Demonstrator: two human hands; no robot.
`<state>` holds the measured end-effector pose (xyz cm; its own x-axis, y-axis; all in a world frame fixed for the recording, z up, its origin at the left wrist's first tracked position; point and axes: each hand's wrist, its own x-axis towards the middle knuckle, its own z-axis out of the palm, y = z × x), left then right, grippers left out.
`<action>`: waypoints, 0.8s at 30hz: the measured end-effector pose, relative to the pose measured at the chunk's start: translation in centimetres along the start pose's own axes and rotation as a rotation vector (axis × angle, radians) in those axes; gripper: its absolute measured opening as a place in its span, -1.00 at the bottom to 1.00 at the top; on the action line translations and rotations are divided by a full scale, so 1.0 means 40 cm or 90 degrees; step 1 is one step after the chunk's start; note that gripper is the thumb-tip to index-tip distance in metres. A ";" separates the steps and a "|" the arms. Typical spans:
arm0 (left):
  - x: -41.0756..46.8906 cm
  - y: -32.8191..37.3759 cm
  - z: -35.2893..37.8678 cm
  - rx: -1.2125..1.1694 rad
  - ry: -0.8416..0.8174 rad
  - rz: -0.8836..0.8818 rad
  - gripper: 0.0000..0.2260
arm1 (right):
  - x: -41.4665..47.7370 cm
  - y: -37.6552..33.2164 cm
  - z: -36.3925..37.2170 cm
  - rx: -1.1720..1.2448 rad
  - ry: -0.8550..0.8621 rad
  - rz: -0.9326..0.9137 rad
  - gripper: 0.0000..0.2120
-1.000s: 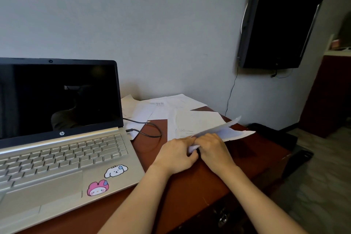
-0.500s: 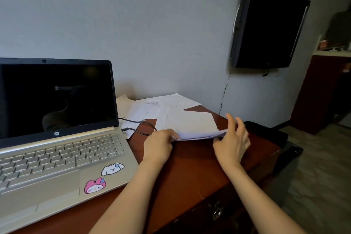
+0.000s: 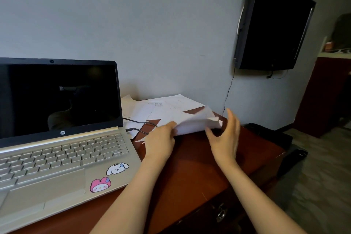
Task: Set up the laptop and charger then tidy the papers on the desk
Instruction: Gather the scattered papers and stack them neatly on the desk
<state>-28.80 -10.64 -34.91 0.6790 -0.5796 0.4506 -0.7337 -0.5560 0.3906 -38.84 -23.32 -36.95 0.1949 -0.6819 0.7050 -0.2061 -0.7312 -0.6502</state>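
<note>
An open silver laptop [image 3: 62, 150] with a dark screen and two stickers stands at the left of the red-brown desk [image 3: 191, 169]. A black charger cable [image 3: 140, 122] runs from its right side under loose white papers [image 3: 167, 106] spread at the back. My left hand [image 3: 160, 141] pinches the near left edge of a small stack of sheets [image 3: 195, 121], lifted and blurred. My right hand [image 3: 226, 135] is spread with straight fingers at the stack's right end, the thumb under its edge.
A black television [image 3: 273, 23] hangs on the grey wall at the right, a thin cable dropping below it. A black bag [image 3: 269, 135] lies on the floor past the desk's right edge. A dark red cabinet [image 3: 326, 97] stands at the far right.
The stack has swung up and back toward the loose papers. My right hand let go of it and spread open at its right end; my left hand kept hold of the near edge.
</note>
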 end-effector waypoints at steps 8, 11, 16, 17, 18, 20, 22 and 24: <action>0.030 -0.024 -0.119 -0.443 0.160 -0.169 -0.85 | 0.149 0.029 -0.068 0.217 -0.228 0.395 0.08; 0.033 -0.037 -0.126 -0.563 0.151 -0.201 -0.82 | 0.180 0.031 -0.103 0.301 -0.180 0.407 -0.09; 0.027 -0.051 -0.117 -0.668 0.137 -0.259 -0.78 | 0.178 0.019 -0.142 0.374 -0.196 0.405 -0.63; 0.032 -0.050 -0.124 -0.680 0.134 -0.262 -0.79 | 0.181 0.014 -0.144 0.382 -0.172 0.391 -0.65; 0.040 -0.047 -0.135 -0.688 0.128 -0.254 -0.79 | 0.188 0.008 -0.144 0.385 -0.140 0.378 -0.66; 0.061 -0.040 -0.167 -0.707 0.116 -0.219 -0.79 | 0.210 -0.015 -0.150 0.382 -0.094 0.348 -0.69; 0.079 -0.035 -0.198 -0.720 0.103 -0.180 -0.81 | 0.234 -0.039 -0.159 0.386 -0.080 0.311 -0.72; 0.084 -0.044 -0.210 -0.720 0.066 -0.156 -0.83 | 0.240 -0.043 -0.166 0.379 -0.091 0.288 -0.74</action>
<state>-25.45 -6.60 -27.33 0.8391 -0.4491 0.3070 -0.2218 0.2329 0.9469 -42.98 -28.51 -27.19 0.3455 -0.8837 0.3157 0.2490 -0.2380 -0.9388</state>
